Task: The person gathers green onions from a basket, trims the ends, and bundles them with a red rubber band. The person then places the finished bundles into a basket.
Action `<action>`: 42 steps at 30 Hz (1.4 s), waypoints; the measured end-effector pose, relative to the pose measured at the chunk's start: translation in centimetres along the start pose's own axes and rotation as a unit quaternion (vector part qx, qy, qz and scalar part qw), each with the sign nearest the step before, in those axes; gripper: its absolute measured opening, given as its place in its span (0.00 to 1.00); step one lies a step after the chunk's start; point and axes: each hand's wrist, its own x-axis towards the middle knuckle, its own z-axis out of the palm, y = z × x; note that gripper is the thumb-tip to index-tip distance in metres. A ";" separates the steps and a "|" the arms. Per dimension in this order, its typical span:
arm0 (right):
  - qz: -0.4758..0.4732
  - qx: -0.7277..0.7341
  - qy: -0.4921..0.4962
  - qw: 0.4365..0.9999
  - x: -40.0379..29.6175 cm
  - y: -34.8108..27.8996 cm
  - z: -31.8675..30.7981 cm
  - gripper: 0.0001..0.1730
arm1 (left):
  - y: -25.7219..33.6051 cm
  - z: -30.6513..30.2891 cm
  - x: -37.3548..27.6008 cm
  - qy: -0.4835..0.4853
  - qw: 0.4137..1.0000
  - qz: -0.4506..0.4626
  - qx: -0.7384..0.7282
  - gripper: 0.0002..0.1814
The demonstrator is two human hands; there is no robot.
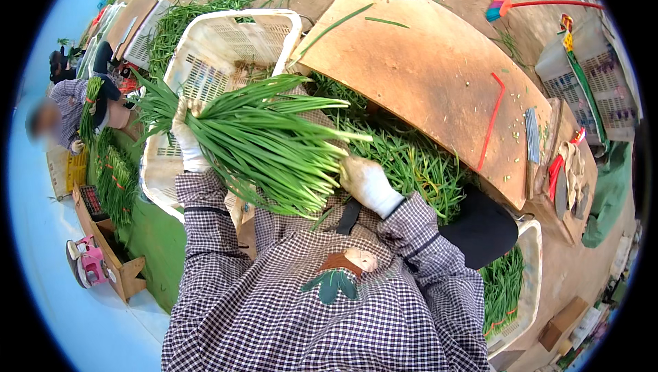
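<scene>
My left hand (188,130), in a white work glove, is closed around the leafy end of a big loose bunch of green garlic chives (267,141). The pale stem ends fan out to the right. At those stem ends is my right hand (362,177), gloved too, with its fingers pinched at the edge of the bunch; whether stems are between them is hard to see. Beneath the bunch stands a white plastic crate (185,58), with a few scraps on its bottom. More loose chives (411,166) lie between me and a wooden board (411,58).
On the board are a knife (532,141), a red strip (492,120) and cut bits. Tied chives fill a crate (538,269) at lower right; other bundles (115,182) lie on green sheeting at left. A person (69,99) holding a bundle sits there. A broom (498,8) lies beyond.
</scene>
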 end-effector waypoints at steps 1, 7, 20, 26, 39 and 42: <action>-0.041 -0.035 0.015 0.998 -0.5 0.6 0.0 0.08 | -0.1 1.4 -0.9 0.018 1.000 -0.007 0.009 0.12; 0.168 -0.053 -0.026 0.984 -4.8 7.1 -3.4 0.11 | 1.3 5.7 -2.1 -0.089 0.994 -0.010 -0.059 0.13; 0.096 0.593 -0.320 0.732 8.9 -3.6 -8.3 0.30 | 0.9 10.9 -0.2 -0.232 0.965 -0.053 -0.113 0.12; 0.162 0.495 -0.246 0.818 2.4 4.4 -2.5 0.11 | 0.7 -0.6 0.5 -0.180 0.967 -0.093 -0.157 0.13; -0.001 -0.031 0.212 0.977 2.4 1.5 -6.3 0.12 | 0.3 -3.0 0.0 -0.059 0.988 -0.044 -0.136 0.14; -0.037 0.014 0.264 0.964 6.4 1.3 -4.7 0.11 | 0.2 -3.8 0.3 -0.084 0.987 -0.047 -0.126 0.14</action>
